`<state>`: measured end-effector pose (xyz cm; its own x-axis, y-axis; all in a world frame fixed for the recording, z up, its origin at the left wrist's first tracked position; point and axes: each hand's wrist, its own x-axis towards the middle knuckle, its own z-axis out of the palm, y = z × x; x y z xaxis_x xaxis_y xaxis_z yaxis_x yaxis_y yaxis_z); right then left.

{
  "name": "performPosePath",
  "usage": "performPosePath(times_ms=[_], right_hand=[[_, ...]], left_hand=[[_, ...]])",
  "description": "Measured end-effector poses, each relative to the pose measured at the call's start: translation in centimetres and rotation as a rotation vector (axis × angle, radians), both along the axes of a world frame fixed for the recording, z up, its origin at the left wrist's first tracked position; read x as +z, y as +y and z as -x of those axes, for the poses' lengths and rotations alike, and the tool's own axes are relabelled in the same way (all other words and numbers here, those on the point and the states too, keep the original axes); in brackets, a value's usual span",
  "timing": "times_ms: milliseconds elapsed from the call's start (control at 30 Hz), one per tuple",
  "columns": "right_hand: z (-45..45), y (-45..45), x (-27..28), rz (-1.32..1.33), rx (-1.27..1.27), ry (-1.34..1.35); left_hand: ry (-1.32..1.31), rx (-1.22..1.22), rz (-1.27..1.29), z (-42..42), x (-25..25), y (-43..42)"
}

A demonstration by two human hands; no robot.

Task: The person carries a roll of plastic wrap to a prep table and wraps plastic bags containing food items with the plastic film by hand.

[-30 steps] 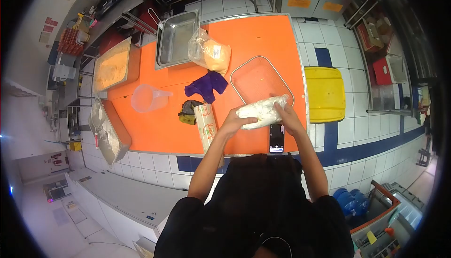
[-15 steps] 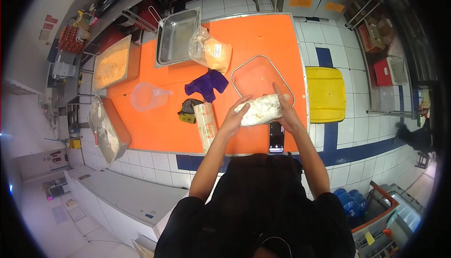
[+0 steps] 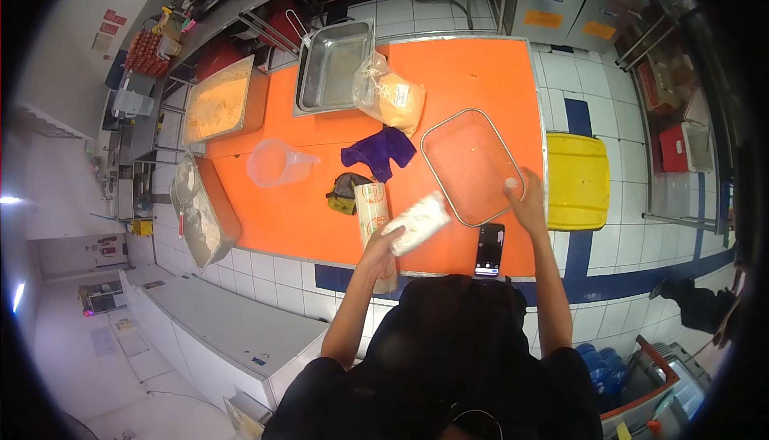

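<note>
My left hand [image 3: 380, 249] is closed around one end of a white, wrapped-looking packet [image 3: 418, 224], blurred by motion. The packet tilts above the orange table, partly over a long printed roll [image 3: 372, 212]. At the right edge of a wire mesh basket [image 3: 467, 166] is my right hand [image 3: 526, 206], thumb and fingers apart at its rim; whether it touches the rim is unclear. A phone [image 3: 489, 249] with a lit screen lies between the hands, near the table's front edge.
On the orange table [image 3: 481, 72] are a purple cloth [image 3: 380, 152], a dark-and-yellow cloth [image 3: 344, 196], a clear jug [image 3: 276, 164], a bag of orange powder [image 3: 400, 104] and a steel pan [image 3: 332, 68]. Bins of orange powder [image 3: 216, 108] and white powder [image 3: 207, 216] stand left.
My right hand has let go of the white packet and moved right to the basket's edge. My left hand has carried the packet left, towards the printed roll. The view has shifted slightly.
</note>
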<state>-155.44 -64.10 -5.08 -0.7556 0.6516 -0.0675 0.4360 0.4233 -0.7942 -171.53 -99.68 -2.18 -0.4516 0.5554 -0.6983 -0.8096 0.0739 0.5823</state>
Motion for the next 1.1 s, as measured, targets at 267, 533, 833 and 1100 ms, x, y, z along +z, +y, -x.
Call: performPosePath(times_ms=[267, 533, 833, 1100], right_hand=[[0.5, 5.8, -9.8, 0.465, -0.013, -0.188], [4.7, 15.0, -13.9, 0.456, -0.076, 0.021], [5.4, 18.6, -15.4, 0.659, -0.224, -0.016], [3.1, 13.2, -6.3, -0.321, -0.303, 0.134]], left_hand=[[0.206, 0.418, 0.132, 0.7, -3.7, 5.3], [0.907, 0.028, 0.511, 2.4, -7.8, 5.6], [0.843, 0.054, 0.999, 0.7, -5.5, -5.3], [0.759, 0.015, 0.670, -2.0, -3.7, -7.9]])
